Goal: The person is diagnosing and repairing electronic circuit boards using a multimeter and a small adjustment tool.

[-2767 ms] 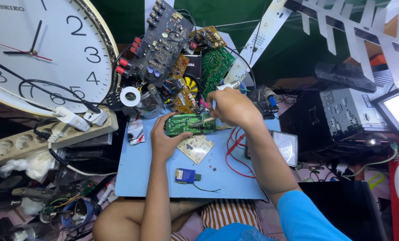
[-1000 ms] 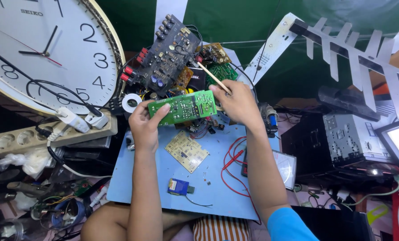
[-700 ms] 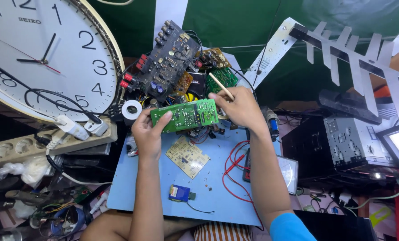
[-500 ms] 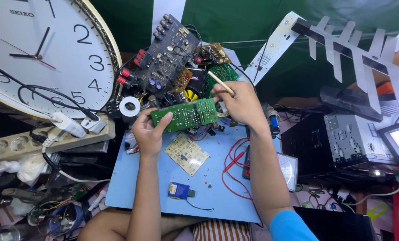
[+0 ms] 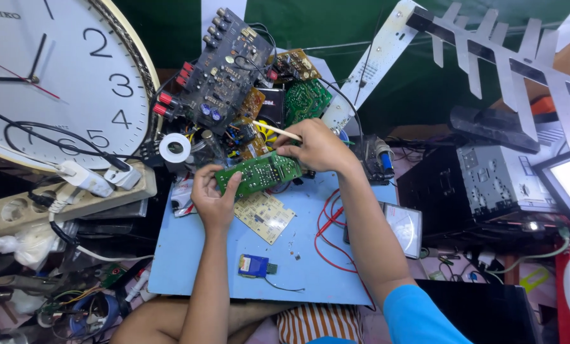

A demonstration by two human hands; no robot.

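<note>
A blue mat (image 5: 234, 255) covers the counter, and clutter rings it: a big white wall clock (image 5: 49, 83) leans at the far left, with a power strip (image 5: 55, 194) and its white plugs below it, a roll of white tape (image 5: 175, 148) just beyond the left hand, and a heap of boards behind, the largest a dark board (image 5: 224, 70) with red jacks and blue capacitors, next to a smaller green one (image 5: 307, 99). A pale metal antenna (image 5: 489, 54) reaches across the upper right, above a grey metal chassis (image 5: 498, 185). On the mat lie a tan board (image 5: 264, 215) just beneath the hands, a small blue module (image 5: 253, 265) nearer the person, and loose red wire (image 5: 326, 239) under the right forearm, beside an analogue meter (image 5: 405, 226). The green board (image 5: 259, 173) is held above the mat's far edge, tilted, its solder side up, long and narrow with pale traces. The left hand (image 5: 213, 199) has its grip closed on the board's left end, thumb on top. The right hand (image 5: 317, 148) is curled over the right end, fingers pressing it, and also pinches a thin pale stick (image 5: 277, 129) that points left over the heap; the hand hides that end of the board.
</note>
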